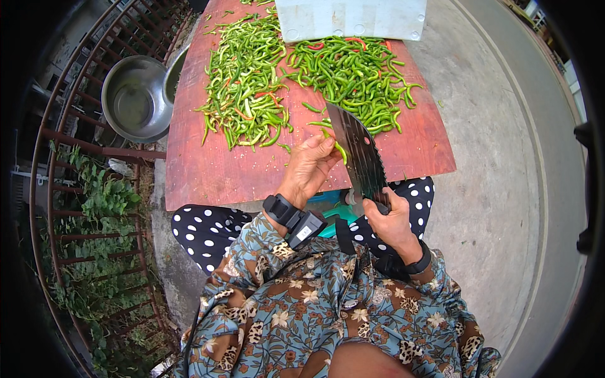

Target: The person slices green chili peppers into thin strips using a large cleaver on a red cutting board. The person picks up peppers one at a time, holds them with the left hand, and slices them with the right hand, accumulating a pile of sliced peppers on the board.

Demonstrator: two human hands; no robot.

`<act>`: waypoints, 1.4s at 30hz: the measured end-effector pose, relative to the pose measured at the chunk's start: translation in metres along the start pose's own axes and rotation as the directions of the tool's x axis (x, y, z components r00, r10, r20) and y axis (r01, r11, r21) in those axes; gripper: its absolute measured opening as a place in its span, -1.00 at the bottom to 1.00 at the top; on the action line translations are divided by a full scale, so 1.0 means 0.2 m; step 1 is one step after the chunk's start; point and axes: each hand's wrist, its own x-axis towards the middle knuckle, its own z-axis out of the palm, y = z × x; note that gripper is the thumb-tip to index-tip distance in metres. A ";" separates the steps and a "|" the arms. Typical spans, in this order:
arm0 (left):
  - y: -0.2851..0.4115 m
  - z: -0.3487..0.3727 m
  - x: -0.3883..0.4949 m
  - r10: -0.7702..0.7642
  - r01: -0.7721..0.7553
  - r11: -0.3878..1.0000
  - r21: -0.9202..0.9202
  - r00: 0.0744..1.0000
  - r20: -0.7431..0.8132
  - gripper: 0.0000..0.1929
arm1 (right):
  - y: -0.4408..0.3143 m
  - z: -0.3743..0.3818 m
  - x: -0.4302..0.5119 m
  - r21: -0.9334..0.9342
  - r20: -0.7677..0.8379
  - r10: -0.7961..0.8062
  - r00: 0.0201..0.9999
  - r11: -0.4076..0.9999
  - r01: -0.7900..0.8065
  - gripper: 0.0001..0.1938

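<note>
Between the thumb and fingers of my left hand (312,163) is a green chili pepper (339,152), held up near the front edge of the red wooden table (227,175). My right hand (390,219) grips the handle of a broad dark kitchen knife (357,151); its blade points away from me, close beside the pepper. Beyond the blade lies a pile of glossy green chilies (354,75) with a few red ones. To the left spreads a second pile of chilies (246,85), many showing pale insides. A few loose chilies lie between the piles.
A white foam box (352,19) stands at the table's far side. Left of the table are a metal basin (134,99), part of another one and a rusty railing (99,151) with climbing plants. Concrete ground (477,203) lies to the right. Something turquoise (338,217) is under the table edge.
</note>
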 end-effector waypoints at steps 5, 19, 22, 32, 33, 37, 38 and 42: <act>-0.05 0.01 -0.02 -0.027 0.026 1.000 0.005 0.999 0.035 -0.78 | 0.01 0.01 0.00 -0.014 -0.011 0.045 0.999 0.999 -0.046 -0.90; 0.05 -0.03 -0.01 0.093 -0.100 0.955 0.279 0.995 0.039 -0.75 | 0.01 0.00 0.00 0.117 0.011 0.137 0.991 0.984 -0.137 -0.89; 0.07 -0.03 -0.01 0.119 -0.124 0.935 0.333 0.992 0.035 -0.80 | 0.01 0.00 0.00 0.093 0.029 0.137 0.990 0.986 -0.139 -0.89; 0.03 -0.02 -0.01 0.123 -0.115 0.981 0.159 0.991 -0.046 -0.87 | -0.02 -0.01 -0.01 0.035 0.042 0.164 0.985 0.986 -0.166 -0.89; 0.03 -0.02 -0.01 0.113 -0.104 0.982 0.158 0.992 -0.049 -0.88 | -0.02 -0.02 -0.01 0.064 0.049 0.125 0.991 0.990 -0.128 -0.89; 0.02 -0.02 -0.01 0.100 -0.096 0.993 0.071 0.994 -0.048 -0.86 | -0.03 -0.01 -0.01 0.038 0.058 0.112 0.992 0.993 -0.115 -0.89; 0.02 -0.02 -0.01 0.098 -0.095 0.994 0.055 0.993 -0.059 -0.86 | -0.03 -0.01 0.00 0.006 0.060 0.117 0.991 0.993 -0.118 -0.89; -0.02 -0.01 -0.01 0.127 -0.130 0.991 -0.039 0.989 -0.076 -0.84 | -0.04 0.01 0.00 0.023 0.033 0.098 0.995 0.995 -0.099 -0.88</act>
